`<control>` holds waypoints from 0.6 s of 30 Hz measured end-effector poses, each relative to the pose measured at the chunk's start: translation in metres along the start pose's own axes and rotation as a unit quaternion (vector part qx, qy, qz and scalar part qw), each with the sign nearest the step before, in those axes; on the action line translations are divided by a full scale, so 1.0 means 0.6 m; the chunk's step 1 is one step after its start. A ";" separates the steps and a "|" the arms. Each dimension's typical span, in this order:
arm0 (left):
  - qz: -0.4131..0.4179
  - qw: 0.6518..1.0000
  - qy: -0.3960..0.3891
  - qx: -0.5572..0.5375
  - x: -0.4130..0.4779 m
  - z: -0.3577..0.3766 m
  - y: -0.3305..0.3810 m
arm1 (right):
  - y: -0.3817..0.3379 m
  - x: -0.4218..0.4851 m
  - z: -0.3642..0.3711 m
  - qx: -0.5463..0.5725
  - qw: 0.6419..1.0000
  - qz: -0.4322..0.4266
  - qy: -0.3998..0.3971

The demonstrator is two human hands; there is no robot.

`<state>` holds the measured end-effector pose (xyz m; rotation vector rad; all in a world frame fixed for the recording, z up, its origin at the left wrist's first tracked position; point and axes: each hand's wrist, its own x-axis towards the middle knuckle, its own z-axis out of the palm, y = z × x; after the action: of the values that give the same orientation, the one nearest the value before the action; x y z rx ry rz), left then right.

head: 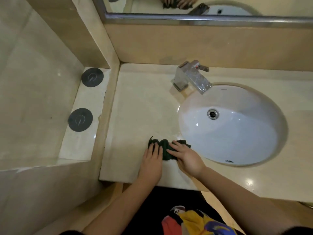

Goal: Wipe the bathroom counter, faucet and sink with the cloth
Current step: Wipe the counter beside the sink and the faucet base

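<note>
Pressing the cloth [166,150] onto the tabletop [138,107] beside the sink [237,136]. I note left grip [152,161] and right grip [187,158] flat-fingered on it, clasping nothing.

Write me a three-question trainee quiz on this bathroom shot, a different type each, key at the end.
1. True or false: the cloth lies on the counter, left of the sink.
2. What touches the cloth? A. one hand B. both hands C. neither
3. How many dark discs sit on the ledge left of the counter?
Key: 1. true. 2. B, left hand and right hand. 3. two.
</note>
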<state>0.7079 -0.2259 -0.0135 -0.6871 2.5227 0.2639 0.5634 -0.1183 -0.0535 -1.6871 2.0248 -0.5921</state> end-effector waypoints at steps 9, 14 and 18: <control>0.000 1.000 -0.002 -0.023 0.130 -0.061 -0.037 | 0.043 0.095 -0.015 -0.011 0.996 0.086 0.020; 0.025 0.999 0.008 0.028 0.254 -0.134 -0.082 | 0.064 0.193 -0.035 -0.021 0.988 0.147 0.048; 0.041 0.998 0.007 0.050 0.295 -0.156 -0.086 | 0.063 0.207 -0.054 -0.028 0.986 0.152 0.056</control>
<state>0.5638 -0.3732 -0.0288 -0.5492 2.5616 0.1607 0.4942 -0.2328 -0.0561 -1.3622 2.3396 -0.5380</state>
